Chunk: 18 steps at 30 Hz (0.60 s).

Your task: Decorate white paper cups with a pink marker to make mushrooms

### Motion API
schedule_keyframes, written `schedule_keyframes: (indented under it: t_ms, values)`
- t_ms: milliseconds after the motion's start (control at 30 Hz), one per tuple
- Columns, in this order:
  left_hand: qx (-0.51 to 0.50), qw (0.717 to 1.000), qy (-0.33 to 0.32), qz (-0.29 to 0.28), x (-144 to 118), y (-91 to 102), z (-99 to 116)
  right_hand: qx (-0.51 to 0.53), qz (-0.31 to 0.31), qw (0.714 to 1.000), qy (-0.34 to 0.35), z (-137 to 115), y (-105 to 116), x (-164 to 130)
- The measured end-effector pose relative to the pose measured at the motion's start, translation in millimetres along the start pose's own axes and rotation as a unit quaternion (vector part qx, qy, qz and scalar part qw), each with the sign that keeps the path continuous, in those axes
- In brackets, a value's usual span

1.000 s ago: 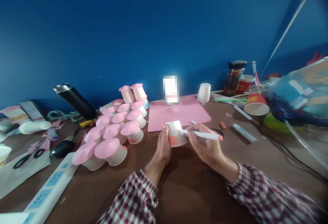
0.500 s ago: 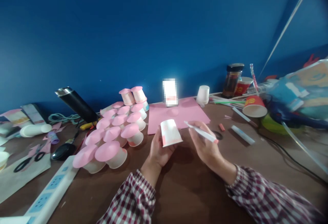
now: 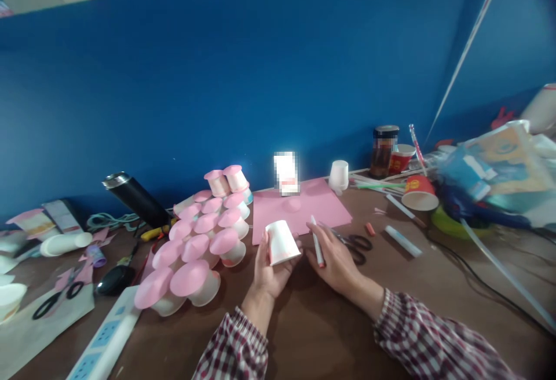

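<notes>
My left hand [image 3: 271, 273] is wrapped round an upside-down white paper cup [image 3: 281, 242] with pinkish marks along its side. To the right of the cup, my right hand [image 3: 336, 255] holds a white marker [image 3: 317, 245] with a reddish end, pointing away from me. Marker and cup are apart. Just beyond both hands lies a sheet of pink paper [image 3: 317, 203]. Black-handled scissors [image 3: 359, 247] rest partly behind my right hand. At the left stand several upturned cups topped with pink paper cones [image 3: 195, 277].
A black flask [image 3: 136, 200], a computer mouse [image 3: 115, 280] and a power strip [image 3: 106, 333] are on the left. A glowing phone-like screen [image 3: 286, 172] leans against the blue wall. On the right are a red cup [image 3: 419, 193], a glue stick-like tube [image 3: 403, 241] and plastic bags [image 3: 499, 165].
My right hand has turned the marker from lying sideways to pointing forward, and come nearer the cup. The cup has tilted in my left hand. The camera view has shifted upward.
</notes>
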<state>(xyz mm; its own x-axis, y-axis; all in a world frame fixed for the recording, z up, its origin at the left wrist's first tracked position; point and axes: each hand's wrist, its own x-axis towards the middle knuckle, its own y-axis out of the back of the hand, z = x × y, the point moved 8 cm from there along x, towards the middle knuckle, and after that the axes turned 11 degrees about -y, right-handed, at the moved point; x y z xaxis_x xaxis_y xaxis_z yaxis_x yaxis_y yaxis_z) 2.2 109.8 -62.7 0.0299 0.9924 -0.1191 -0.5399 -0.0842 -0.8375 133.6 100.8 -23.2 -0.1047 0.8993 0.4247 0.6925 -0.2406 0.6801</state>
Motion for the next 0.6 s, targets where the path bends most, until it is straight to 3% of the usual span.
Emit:
schedule_keyframes:
  t_ms: [300,600]
  values:
    - [-0.029,0.999,0.016,0.004,3.7,4.1,-0.1,0.019,-0.023,0.998,-0.046,16.1,-17.4,0.1]
    - [-0.071,0.997,0.031,0.025,1.7,0.8,-0.2,0.146,0.084,0.985,-0.038,11.8,10.3,-0.2]
